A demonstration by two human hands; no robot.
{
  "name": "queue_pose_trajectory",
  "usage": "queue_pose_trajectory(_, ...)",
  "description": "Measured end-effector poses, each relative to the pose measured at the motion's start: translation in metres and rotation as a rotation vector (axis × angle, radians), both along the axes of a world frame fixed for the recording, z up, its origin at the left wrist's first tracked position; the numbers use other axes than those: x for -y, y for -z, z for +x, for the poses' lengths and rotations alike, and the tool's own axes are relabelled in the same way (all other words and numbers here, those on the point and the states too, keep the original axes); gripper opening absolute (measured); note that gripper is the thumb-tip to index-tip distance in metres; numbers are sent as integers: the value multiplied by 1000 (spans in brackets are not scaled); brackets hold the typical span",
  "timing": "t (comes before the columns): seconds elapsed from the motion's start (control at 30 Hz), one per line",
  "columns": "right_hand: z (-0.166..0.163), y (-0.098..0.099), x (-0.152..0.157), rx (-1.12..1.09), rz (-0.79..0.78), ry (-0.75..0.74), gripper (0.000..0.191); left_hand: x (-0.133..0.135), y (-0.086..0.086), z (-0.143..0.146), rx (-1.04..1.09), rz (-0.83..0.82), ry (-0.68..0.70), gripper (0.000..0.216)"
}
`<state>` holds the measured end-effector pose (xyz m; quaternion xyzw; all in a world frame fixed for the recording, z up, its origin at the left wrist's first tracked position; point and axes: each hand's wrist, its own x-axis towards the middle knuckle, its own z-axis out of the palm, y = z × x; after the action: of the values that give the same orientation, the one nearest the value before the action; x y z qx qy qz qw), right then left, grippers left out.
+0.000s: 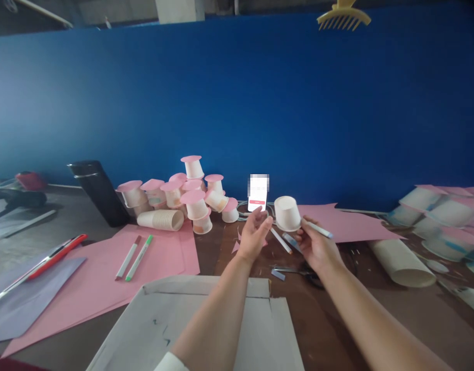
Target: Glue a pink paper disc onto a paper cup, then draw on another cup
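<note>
My right hand [316, 246] is closed around a white paper cup [287, 213], held tilted above the table, and a blue-tipped pen [319, 230] sticks out between its fingers. My left hand [254, 233] is raised just left of the cup with fingers loosely curled, holding nothing I can make out. Behind both hands a phone [258, 193] stands upright. A second pen [281, 241] and a blue marker [291, 242] lie on the brown table under the cup.
A pile of white cups with pink paper tops [182, 198] and a stack of cups [161, 219] lie left. Pink paper [85, 288] carries two markers [134, 257]. Scissors [298, 272], white cardboard [190, 330], a rolled sheet [401, 263], more cups [441, 208], a black bottle [101, 193].
</note>
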<state>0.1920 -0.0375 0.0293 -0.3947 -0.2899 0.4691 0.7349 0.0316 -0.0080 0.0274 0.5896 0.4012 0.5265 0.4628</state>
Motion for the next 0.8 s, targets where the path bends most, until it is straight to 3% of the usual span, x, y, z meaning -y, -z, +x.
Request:
queue_pose_trajectory(0.1,7,-4,-1,-25,65,58,35,2,5,3,-360,132,-50,31)
queue_pose_trajectory(0.2,11,-7,-2,-54,72,100,35,10,14,15,-790,308,81,26)
queue_pose_trajectory(0.37,13,-5,-1,-99,83,83,36,21,23,34,-1076,487,164,27)
queue_pose_trajectory(0.5,14,-3,-1,-64,90,77,34,18,21,31,-1146,429,102,23)
queue_pose_trajectory(0.7,13,-2,-1,1,72,89,32,14,10,20,-1210,145,34,26)
queue_pose_trajectory(0.8,14,-1,-1,-8,66,76,29,14,6,16,-1230,84,15,28)
